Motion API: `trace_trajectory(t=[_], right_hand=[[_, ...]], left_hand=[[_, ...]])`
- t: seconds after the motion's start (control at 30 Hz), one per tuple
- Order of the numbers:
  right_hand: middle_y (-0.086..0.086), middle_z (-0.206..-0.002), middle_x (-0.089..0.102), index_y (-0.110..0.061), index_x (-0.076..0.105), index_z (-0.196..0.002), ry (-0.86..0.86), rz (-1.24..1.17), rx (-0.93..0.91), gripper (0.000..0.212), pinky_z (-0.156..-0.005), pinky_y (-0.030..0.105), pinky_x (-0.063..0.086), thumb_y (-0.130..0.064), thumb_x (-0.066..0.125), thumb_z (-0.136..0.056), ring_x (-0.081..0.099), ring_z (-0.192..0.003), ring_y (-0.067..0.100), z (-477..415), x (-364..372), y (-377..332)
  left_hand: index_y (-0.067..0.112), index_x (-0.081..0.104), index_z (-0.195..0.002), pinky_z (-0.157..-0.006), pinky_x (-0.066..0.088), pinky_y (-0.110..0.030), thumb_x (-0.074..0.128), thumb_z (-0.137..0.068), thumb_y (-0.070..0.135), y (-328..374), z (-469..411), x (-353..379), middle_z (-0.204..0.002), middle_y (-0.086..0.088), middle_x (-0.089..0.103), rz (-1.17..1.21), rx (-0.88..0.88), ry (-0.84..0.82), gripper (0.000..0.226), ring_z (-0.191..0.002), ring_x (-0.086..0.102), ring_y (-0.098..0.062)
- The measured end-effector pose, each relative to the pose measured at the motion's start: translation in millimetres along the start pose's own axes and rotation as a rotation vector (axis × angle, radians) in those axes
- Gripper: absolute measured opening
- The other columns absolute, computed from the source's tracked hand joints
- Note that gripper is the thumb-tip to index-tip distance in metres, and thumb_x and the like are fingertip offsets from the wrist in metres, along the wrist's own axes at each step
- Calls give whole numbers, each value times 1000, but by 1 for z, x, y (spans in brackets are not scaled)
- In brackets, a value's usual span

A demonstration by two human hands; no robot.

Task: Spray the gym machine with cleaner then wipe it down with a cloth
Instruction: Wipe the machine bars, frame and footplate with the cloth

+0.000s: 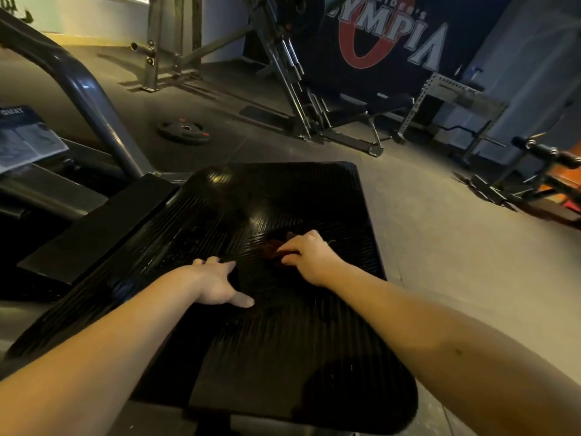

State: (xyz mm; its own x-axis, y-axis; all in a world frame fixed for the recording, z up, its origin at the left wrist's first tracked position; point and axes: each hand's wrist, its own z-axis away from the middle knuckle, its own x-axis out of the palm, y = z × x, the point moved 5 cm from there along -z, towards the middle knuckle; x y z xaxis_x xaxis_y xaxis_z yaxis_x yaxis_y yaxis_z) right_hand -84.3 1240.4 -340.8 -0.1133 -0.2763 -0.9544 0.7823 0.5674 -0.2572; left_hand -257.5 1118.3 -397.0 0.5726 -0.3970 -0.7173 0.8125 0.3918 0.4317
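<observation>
dim gym floor (440, 234). ribbed black footplate (283, 347): rigid, glossy, likely slick. right hand (309, 258) bunches soft dark cloth (276, 247), fingers curled; left hand (217, 284) flat, spread, bracing it.

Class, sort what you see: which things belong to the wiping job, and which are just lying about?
Job: ribbed footplate; dark cloth; right hand gripping it; left hand on the footplate.
Lying about: weight plate on floor; bench; wall banner.

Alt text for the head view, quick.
The right hand holds a dark cloth on the machine's black ribbed footplate; the left hand rests open beside it. A weight plate lies on the floor beyond.
</observation>
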Motion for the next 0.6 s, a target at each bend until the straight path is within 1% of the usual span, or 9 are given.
trace_trajectory(t=[0.07,0.17,0.23,0.33,0.37,0.43,0.5,0.6], right_hand=[[6,-134,50,-38,70,-127,50,18,68,28,-117,45,37,-33,62,-100,46,-126,26,8,-24,32],[10,-135,50,-35,68,-130,194,36,255,29,-114,44,40,-34,58,-104,47,-122,33,26,-63,85],[10,-137,50,-36,67,-132,231,-2,312,30,-114,45,39,-33,57,-104,46,-124,35,35,-66,90],[9,-138,45,-39,66,-132,186,-61,255,30,-112,43,35,-35,59,-103,47,-123,34,48,-39,53],[8,-138,45,-38,66,-132,161,-74,203,30,-112,44,34,-35,59,-103,45,-125,32,54,-29,39],[1,-137,50,-37,67,-130,107,-67,41,28,-116,49,30,-32,58,-104,39,-129,25,67,-12,18],[-3,-134,55,-40,66,-128,75,-60,-56,28,-115,49,30,-31,58,-103,37,-128,20,76,-6,18],[1,-130,57,-37,67,-130,106,-18,-15,28,-110,43,35,-32,58,-103,41,-124,22,83,-26,42]], left_hand=[[31,7,-166,-126,14,-55,68,-82,73,6,1,2,-173,-4,-1,4,16,17,112,-158,0,-36],[29,6,-166,-126,13,-55,68,-84,71,24,3,6,-173,-3,-2,4,49,41,111,-158,-3,-35],[30,5,-166,-127,13,-57,68,-83,72,33,4,11,-173,-3,-3,-12,56,46,112,-158,-4,-34],[33,4,-165,-127,11,-58,69,-82,72,35,2,15,-173,-1,-5,-18,49,48,112,-158,-6,-34],[34,4,-165,-127,11,-58,69,-82,72,33,2,14,-173,0,-5,-15,51,45,112,-158,-6,-33],[36,6,-165,-127,11,-58,70,-81,71,28,2,13,-173,2,-4,-15,61,32,111,-159,-6,-32],[37,7,-165,-127,11,-57,70,-80,71,24,1,11,-173,3,-3,-29,68,31,111,-159,-4,-31],[35,9,-165,-127,12,-56,71,-81,71,24,3,11,-173,3,-1,-42,68,47,110,-159,-2,-30]])
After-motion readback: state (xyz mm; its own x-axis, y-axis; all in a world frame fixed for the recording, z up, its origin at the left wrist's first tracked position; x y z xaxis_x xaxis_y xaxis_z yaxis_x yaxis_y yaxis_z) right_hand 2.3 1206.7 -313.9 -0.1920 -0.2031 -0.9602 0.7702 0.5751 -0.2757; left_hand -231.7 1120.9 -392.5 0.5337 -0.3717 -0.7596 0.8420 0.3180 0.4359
